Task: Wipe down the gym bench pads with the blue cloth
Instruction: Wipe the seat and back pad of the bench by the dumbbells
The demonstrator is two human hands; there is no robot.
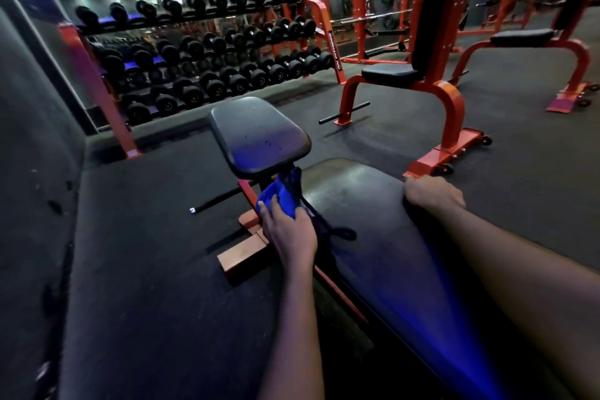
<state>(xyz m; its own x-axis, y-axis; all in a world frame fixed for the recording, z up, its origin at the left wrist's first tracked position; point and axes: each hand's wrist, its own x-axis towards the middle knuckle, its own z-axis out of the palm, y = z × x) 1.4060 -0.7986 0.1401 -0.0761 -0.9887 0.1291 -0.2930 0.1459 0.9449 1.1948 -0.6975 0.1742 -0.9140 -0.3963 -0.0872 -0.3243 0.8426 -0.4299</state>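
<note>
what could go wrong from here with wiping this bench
The blue cloth bunches in the gap between the seat pad and the back pad, so it could snag on the frame there. The left hand holds it at the back pad's left edge, so the dark specks on the seat pad might get missed. The right hand grips the back pad's right edge, so that patch may go unwiped.
</note>
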